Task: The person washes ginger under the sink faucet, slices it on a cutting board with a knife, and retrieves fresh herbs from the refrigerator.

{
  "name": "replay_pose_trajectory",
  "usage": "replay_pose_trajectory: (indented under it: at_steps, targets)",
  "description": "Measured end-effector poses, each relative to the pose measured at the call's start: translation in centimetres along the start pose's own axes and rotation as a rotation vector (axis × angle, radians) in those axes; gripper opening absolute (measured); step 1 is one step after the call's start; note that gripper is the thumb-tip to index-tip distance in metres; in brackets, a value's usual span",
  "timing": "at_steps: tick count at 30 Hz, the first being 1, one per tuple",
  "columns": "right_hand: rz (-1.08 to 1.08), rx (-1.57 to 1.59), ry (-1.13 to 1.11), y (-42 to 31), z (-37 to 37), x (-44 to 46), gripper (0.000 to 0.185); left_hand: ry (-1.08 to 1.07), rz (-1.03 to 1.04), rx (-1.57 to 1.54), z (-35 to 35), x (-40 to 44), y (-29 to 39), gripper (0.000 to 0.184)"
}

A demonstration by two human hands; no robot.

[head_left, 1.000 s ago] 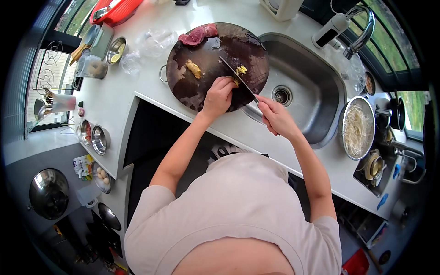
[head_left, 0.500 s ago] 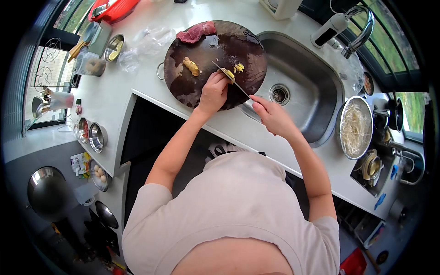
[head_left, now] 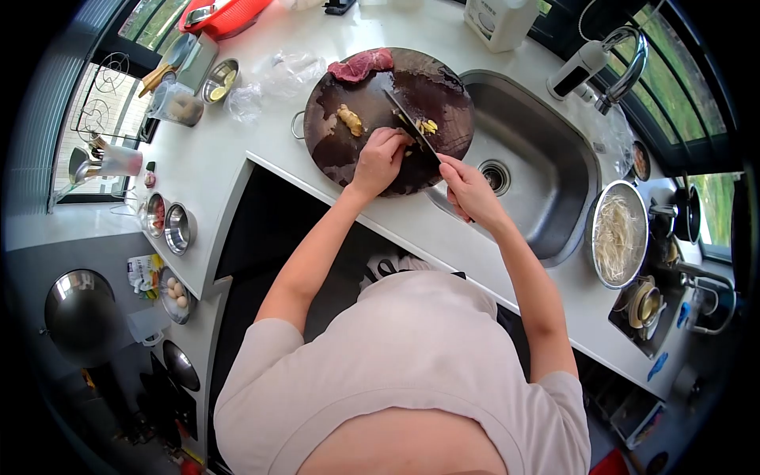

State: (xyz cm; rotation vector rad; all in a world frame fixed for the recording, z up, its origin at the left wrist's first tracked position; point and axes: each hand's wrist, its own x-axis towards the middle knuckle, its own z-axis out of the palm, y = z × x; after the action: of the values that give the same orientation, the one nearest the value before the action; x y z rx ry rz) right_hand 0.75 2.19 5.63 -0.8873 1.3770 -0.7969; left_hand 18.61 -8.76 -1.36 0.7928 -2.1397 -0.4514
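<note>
On the round dark cutting board (head_left: pixel 332 162), my right hand (head_left: pixel 473 191) is closed around the handle of a kitchen knife (head_left: pixel 413 123). Its blade slants up and left across the board, right beside the fingertips of my left hand (head_left: pixel 378 162). Those fingers are bent and pressed down on a small piece of ginger, mostly hidden under them. Cut yellow ginger pieces (head_left: pixel 428 127) lie just right of the blade. A knobbly larger piece of ginger (head_left: pixel 349 120) rests left of my left hand. Raw red meat (head_left: pixel 361 65) sits at the board's far edge.
A steel sink (head_left: pixel 546 214) adjoins the board on the right, under a tap (head_left: pixel 633 75). Beyond it stands a bowl of pale shreds (head_left: pixel 616 237). To the left are a crumpled plastic bag (head_left: pixel 277 79) and a small steel bowl with yellow slices (head_left: pixel 220 81).
The camera view has shifted slightly, moving the board right and down in the picture. The knife blade stands a little steeper, and the cut ginger pieces now lie on its right side.
</note>
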Motion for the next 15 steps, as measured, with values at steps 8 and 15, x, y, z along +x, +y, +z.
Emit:
replay_pose_trajectory:
  at_steps: [8,15]
  targets:
    - [0.081,-0.322,-0.014,-2.4,-1.5,-4.2,0.042,-0.004,-0.004,0.014,0.3,0.1,-0.1,0.014]
    - [-0.307,-0.551,0.134,1.3,1.3,0.9,0.044,-0.020,-0.040,0.005,0.3,0.0,0.4,0.018]
